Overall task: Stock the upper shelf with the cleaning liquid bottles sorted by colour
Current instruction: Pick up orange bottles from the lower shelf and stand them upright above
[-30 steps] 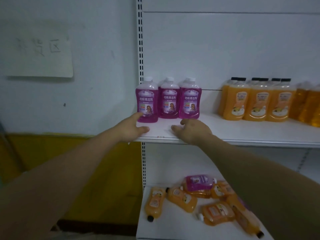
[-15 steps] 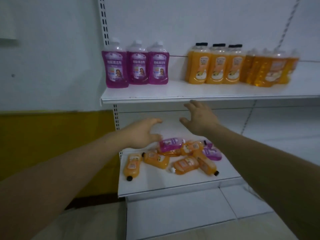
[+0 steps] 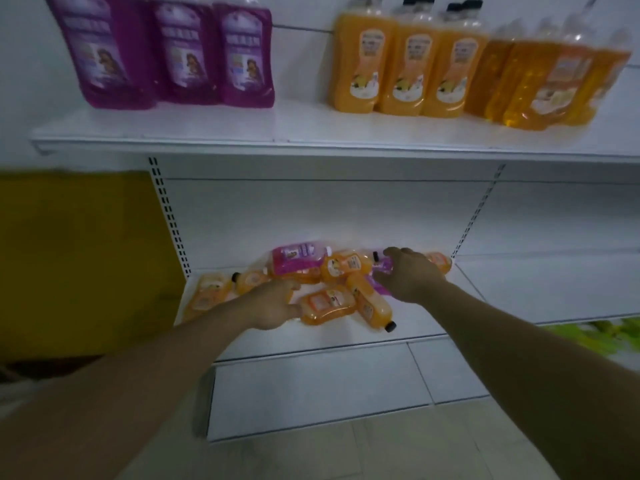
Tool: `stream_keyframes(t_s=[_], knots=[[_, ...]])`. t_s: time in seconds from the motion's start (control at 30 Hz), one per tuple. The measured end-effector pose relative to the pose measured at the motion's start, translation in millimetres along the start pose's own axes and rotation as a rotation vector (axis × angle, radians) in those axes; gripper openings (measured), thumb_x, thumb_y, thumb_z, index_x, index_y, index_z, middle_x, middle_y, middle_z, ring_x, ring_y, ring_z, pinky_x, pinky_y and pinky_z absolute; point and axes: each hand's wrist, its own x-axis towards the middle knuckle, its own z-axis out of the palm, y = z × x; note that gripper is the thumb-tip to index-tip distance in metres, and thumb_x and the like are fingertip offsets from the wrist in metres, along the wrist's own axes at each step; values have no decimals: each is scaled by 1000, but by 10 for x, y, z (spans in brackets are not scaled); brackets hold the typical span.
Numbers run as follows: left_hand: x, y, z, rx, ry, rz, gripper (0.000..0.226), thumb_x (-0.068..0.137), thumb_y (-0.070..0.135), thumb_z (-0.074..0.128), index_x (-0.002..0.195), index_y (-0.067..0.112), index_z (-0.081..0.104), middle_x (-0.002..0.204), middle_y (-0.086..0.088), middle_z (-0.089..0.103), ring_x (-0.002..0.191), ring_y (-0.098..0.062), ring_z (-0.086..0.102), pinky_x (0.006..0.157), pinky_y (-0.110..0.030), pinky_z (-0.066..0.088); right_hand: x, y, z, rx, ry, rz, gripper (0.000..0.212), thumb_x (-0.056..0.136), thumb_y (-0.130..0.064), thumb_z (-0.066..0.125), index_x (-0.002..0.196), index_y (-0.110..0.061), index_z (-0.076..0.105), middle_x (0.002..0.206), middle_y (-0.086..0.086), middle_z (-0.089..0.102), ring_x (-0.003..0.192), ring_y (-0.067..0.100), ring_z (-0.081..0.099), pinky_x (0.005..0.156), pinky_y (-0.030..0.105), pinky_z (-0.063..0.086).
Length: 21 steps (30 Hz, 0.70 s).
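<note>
Both arms extended; left grip (image 3: 277, 303) and right grip (image 3: 408, 275) loosely curled.

Loose bottles (image 3: 327, 301) on lower shelf (image 3: 311, 337)

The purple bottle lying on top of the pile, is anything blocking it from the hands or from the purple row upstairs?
Nothing visible: the purple bottle lies uncovered atop the pile, both hands close by. Shelf space right of the purple row is open.
</note>
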Motion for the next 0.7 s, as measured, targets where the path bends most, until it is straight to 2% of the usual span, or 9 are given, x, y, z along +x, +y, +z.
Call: stream_keyframes(t_s=[0.1, 0.13, 0.23, 0.33, 0.4, 0.47, 0.53, 0.6, 0.7], knots=[[454, -31, 333, -84, 2, -134, 55, 92, 39, 56, 140, 17, 38, 142, -3, 42, 123, -21, 45, 97, -27, 37, 377, 371, 315, 67, -139, -48, 43, 88, -51, 50, 122, -25, 51, 105, 0, 63, 100, 25, 62, 85, 38, 54], [604, -75, 451, -101, 8, -172, 55, 91, 40, 57, 139, 18, 39, 141, -4, 44, 121, -21, 46, 97, -29, 39, 500, 493, 450, 89, -183, -53, 43, 86, -52, 49, 121, -27, 53, 103, -1, 64, 98, 23, 63, 84, 38, 55], [976, -128, 729, -154, 39, -221, 49, 91, 29, 60, 135, 15, 45, 139, 1, 46, 123, -22, 46, 99, -28, 37, 816, 793, 890, 154, -257, -36, 55, 86, -47, 56, 135, -24, 48, 123, 2, 61, 109, 24, 59, 93, 37, 51], [1287, -145, 945, -241, 96, -278, 56, 93, 11, 58, 142, 11, 32, 127, 11, 32, 125, -17, 39, 98, -22, 30, 1002, 949, 1306, 263, -328, 22, 52, 85, -39, 65, 130, -22, 46, 112, 1, 62, 99, 21, 62, 85, 35, 54], [1513, -275, 1108, -300, 149, -327, 55, 92, 8, 58, 141, 7, 34, 139, 3, 38, 127, -20, 40, 100, -25, 30, 1083, 999, 1575, 312, -380, 13, 54, 82, -43, 68, 124, -24, 42, 105, 0, 62, 90, 20, 65, 82, 38, 57], [1689, -399, 1241, -361, 198, -393, 56, 92, 11, 58, 142, 8, 32, 141, -6, 41, 129, -26, 40, 104, -34, 32, 1127, 1047, 1811, 317, -415, -7, 65, 77, -57, 67, 125, -25, 36, 107, 0, 60, 91, 20, 65, 83, 40, 57], [1833, -557, 1371, -440, 218, -451, 55, 90, 13, 61, 139, 9, 35, 136, -2, 42, 127, -28, 42, 107, -40, 34, 1127, 1082, 1988, 326, -412, -4, 73, 76, -65, 64, 130, -26, 32, 113, -2, 57, 96, 20, 63, 83, 37, 56], [1902, -641, 1421, -502, 251, -462, 55, 85, 15, 68, 134, 8, 44, 137, -6, 47, 124, -30, 46, 107, -47, 36, 1091, 1095, 2069, 345, -349, -3, 66, 84, -58, 61, 131, -24, 30, 113, -2, 58, 96, 20, 63, 80, 33, 54], [1858, -613, 1456, -586, 318, -486, 61, 77, 11, 76, 131, 8, 48, 128, -4, 54, 120, -27, 49, 103, -42, 40, 1044, 1096, 2064, 466, -252, 30, 55, 90, -47, 61, 129, -21, 34, 110, -4, 57, 95, 19, 61, 82, 32, 49]])
